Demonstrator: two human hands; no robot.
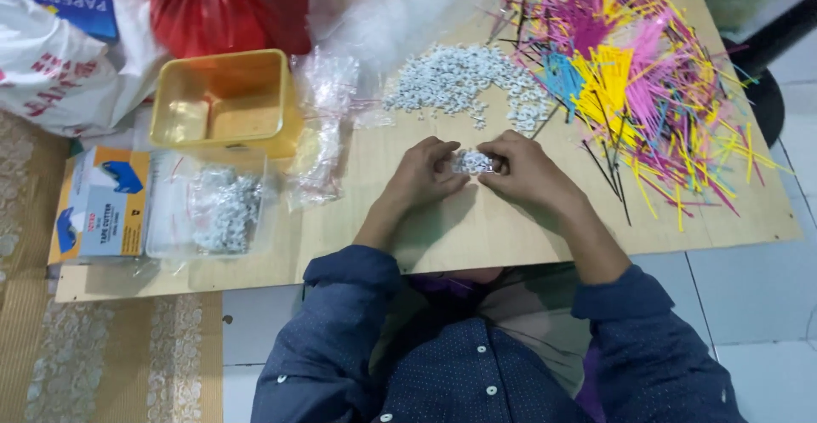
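Left hand (423, 174) and right hand (526, 172) pinch a small clear plastic packet of white beads (473, 162) between them; light, slippery, crinkly; best gripped at edges. Loose white bead pile (464, 82) at 12 o'clock.

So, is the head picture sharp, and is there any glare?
Head view: even soft light, mild glare on the clear plastic bags; the small white pieces between left hand and right hand are blurred; wide-lens bending at the board's edges.

Orange-blue carton (100, 206) at left; blue-labelled white bag (51, 40) above.
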